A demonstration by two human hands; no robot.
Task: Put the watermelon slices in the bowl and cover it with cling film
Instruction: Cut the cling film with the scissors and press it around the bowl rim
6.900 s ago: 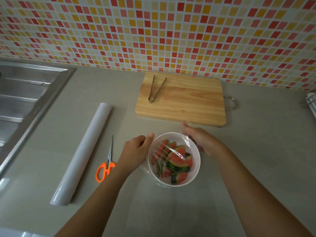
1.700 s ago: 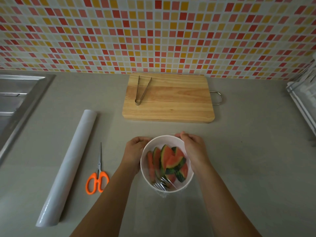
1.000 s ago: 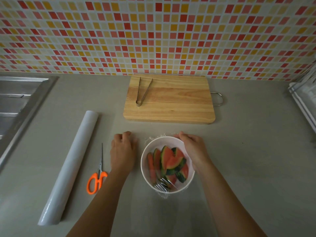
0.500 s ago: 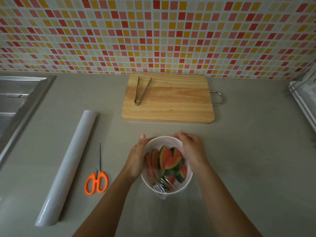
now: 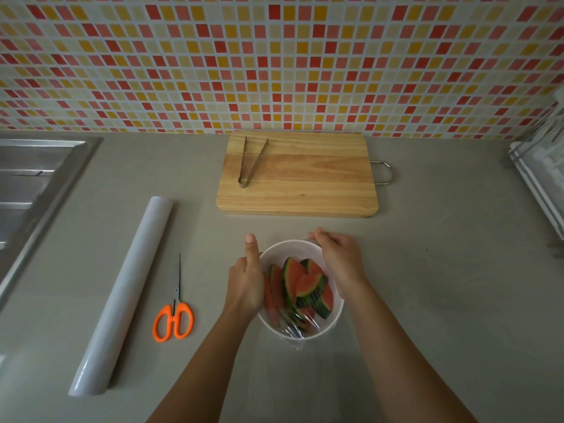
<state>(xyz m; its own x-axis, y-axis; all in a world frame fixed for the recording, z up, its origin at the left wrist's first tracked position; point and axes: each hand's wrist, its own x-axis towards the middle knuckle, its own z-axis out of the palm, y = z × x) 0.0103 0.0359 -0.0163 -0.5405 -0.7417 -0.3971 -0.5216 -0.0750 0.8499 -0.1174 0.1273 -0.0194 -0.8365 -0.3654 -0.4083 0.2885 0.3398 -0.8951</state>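
Note:
A white bowl (image 5: 290,250) stands on the grey counter in front of me, filled with several watermelon slices (image 5: 302,285). Clear cling film (image 5: 297,323) lies over the bowl and wrinkles at its near rim. My left hand (image 5: 245,282) presses against the bowl's left side, thumb pointing up. My right hand (image 5: 338,257) rests on the far right rim, its fingers pinching the film's edge there.
The cling film roll (image 5: 122,296) lies at the left, with orange-handled scissors (image 5: 174,319) beside it. A wooden cutting board (image 5: 305,184) with metal tongs (image 5: 250,161) sits behind the bowl. A steel sink (image 5: 33,190) is far left, a rack (image 5: 540,175) far right.
My left hand left the bowl for the counter a second ago, then came back against the bowl's left side. My right hand has stayed on the far right rim.

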